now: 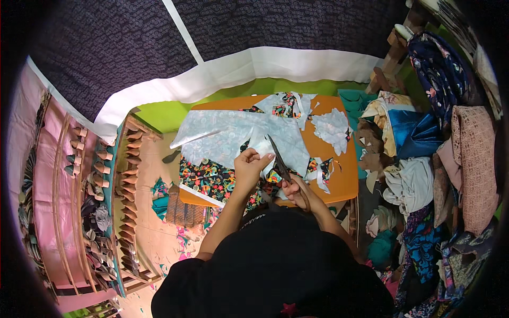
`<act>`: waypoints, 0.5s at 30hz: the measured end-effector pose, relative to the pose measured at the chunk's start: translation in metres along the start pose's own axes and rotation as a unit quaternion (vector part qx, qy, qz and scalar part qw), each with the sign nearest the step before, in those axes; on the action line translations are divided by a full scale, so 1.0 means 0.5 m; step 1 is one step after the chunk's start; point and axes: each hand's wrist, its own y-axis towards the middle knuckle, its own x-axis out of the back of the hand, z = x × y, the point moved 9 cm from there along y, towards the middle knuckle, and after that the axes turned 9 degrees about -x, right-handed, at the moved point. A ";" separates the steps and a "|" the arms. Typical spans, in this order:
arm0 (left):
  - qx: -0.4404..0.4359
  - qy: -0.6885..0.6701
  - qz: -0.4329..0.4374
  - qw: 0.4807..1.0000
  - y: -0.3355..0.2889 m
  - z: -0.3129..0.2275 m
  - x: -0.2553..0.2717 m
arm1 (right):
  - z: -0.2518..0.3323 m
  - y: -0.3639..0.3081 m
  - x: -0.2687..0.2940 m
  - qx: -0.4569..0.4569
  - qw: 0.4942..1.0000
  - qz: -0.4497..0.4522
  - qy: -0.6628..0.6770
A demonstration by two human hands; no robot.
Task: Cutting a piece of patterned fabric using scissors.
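Observation:
My left hand [251,167] pinches a piece of fabric [259,142] between thumb and fingers, its pale underside facing up. My right hand [298,192] is closed around the handles of dark metal scissors [282,165]. Their blades point away from me, just right of my left fingertips and over the cloth. Whether the blades touch the cloth I cannot tell. Beneath both hands a large pale-backed cloth [207,130] covers much of the orange table [342,183]. Black floral fabric [207,175] shows at its near left edge.
Fabric scraps [333,130] lie on the table's right side. Folded cloths and garments [416,132] are heaped along the right. Racks with rows of wooden shoe forms [130,201] stand at left. A dark patterned cloth [275,26] hangs beyond the table. Scraps litter the floor [154,185].

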 end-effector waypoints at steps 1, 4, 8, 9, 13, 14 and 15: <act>0.000 0.005 0.010 1.000 0.001 0.005 0.002 | 0.013 -0.006 -0.009 0.011 0.999 0.019 0.025; -0.004 0.015 0.015 1.000 0.001 0.010 0.004 | 0.017 -0.003 -0.015 0.017 0.998 0.022 0.054; -0.007 0.009 0.009 1.000 -0.002 0.016 0.002 | 0.012 0.000 -0.005 0.028 0.996 0.000 0.082; -0.007 0.008 0.010 1.000 -0.003 0.016 0.001 | 0.002 0.007 0.002 0.028 0.996 -0.001 0.082; 0.000 0.021 0.008 1.000 -0.007 0.001 0.000 | -0.030 0.017 0.011 -0.038 0.996 -0.008 0.075; 0.009 0.018 0.008 1.000 -0.008 -0.002 -0.002 | 0.010 0.006 -0.002 0.051 0.999 0.011 -0.013; 0.010 0.018 0.008 1.000 -0.007 -0.001 -0.001 | 0.012 0.005 -0.003 0.051 0.999 0.011 -0.013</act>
